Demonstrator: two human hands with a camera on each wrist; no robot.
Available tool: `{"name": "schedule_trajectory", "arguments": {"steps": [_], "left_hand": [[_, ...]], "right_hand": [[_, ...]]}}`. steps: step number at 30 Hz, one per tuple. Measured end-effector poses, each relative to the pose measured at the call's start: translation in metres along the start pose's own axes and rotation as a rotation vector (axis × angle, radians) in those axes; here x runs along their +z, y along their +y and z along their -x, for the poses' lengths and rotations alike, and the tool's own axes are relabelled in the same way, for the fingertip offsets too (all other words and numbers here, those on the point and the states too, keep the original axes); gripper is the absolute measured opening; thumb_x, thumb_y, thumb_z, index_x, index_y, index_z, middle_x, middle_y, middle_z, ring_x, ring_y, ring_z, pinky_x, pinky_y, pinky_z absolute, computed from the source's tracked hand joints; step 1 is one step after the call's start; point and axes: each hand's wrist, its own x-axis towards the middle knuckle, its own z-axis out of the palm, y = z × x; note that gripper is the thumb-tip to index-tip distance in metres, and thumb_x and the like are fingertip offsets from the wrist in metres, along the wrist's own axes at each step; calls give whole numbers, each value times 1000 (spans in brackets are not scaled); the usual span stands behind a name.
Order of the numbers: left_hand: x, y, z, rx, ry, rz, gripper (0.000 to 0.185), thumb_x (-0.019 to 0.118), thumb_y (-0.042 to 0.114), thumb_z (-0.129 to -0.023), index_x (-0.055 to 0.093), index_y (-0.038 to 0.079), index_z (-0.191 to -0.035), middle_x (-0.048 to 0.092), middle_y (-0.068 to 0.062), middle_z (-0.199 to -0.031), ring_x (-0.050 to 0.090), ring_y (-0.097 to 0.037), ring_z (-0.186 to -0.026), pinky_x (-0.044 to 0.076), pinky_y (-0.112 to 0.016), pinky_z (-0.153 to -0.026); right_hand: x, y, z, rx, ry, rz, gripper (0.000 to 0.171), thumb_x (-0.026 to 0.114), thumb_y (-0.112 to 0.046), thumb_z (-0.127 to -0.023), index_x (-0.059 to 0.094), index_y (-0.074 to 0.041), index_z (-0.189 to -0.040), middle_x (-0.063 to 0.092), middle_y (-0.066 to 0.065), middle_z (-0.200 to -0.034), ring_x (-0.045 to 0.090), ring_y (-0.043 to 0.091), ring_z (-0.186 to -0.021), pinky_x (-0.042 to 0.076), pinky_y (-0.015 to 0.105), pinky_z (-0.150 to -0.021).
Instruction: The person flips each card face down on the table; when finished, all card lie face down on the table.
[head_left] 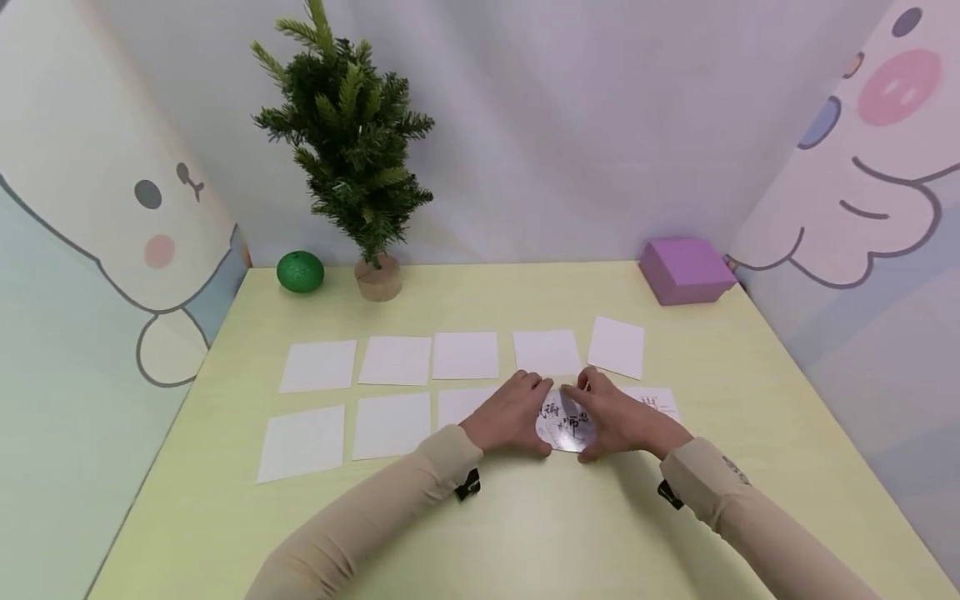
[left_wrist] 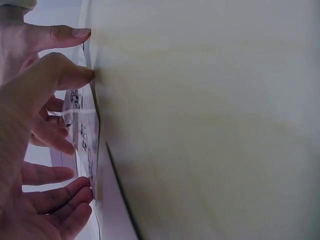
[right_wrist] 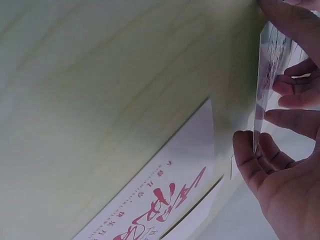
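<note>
While both hands meet over the front row of white cards, the black-lettered card sits right between them, bowed up off the table. Left hand pinches its left edge, right hand its right edge, equally close. A red-lettered card lies just right of it.

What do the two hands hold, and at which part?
Both hands, left hand and right hand, hold one printed card by its opposite side edges.
</note>
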Motion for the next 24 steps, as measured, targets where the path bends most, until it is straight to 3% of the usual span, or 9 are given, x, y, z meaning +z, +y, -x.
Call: {"name": "schedule_trajectory", "arguments": {"steps": [5, 9, 12, 14, 19, 24], "left_hand": [[1, 2, -3, -3, -7, -30, 90, 82, 56, -60, 52, 7, -130, 58, -3, -117, 52, -17, -104, 45, -28, -90], [0, 10, -10, 59, 33, -40, 95, 77, 64, -63, 49, 10, -136, 56, 0, -127, 53, -16, -113, 45, -32, -91], [-5, 13, -14, 123, 91, -27, 95, 76, 64, -65, 47, 12, -139, 58, 1, -123, 53, -15, -108, 46, -31, -87], [-10, 12, -15, 151, 127, -11, 94, 77, 62, -64, 47, 16, -140, 57, 0, -116, 52, -14, -101, 45, -27, -84], [-26, 8, -9, 186, 213, 137, 86, 78, 50, -63, 49, 27, -141, 52, -3, -111, 47, -14, -95, 43, -20, -81], [-32, 5, -6, 162, 251, 419, 75, 80, 38, -67, 48, 18, -132, 50, 0, -112, 52, -12, -99, 45, -17, -83]], "right_hand": [[0, -5, 3, -21, 67, 48, 116, 92, -28, -53, 31, 5, -146, 43, 12, -109, 44, 18, -94, 48, 32, -80], [-3, -11, 5, -50, 126, 59, 131, 91, -33, -54, 13, 0, -153, 46, 13, -110, 46, 17, -94, 50, 33, -80], [-9, -10, 9, -37, 156, 14, 133, 92, -38, -56, 9, -5, -155, 45, 17, -120, 52, 21, -99, 52, 37, -82], [-14, -7, 13, -1, 166, -80, 133, 92, -37, -56, 8, -11, -156, 41, 19, -131, 54, 25, -106, 53, 40, -84], [-23, 4, 25, 24, 186, -343, 133, 94, -35, -55, 8, -24, -156, 33, 15, -149, 49, 30, -124, 51, 48, -90], [-16, 1, 19, -83, 154, -440, 125, 93, -31, -61, 11, -24, -155, 34, 6, -153, 42, 26, -133, 48, 48, -96]]}}
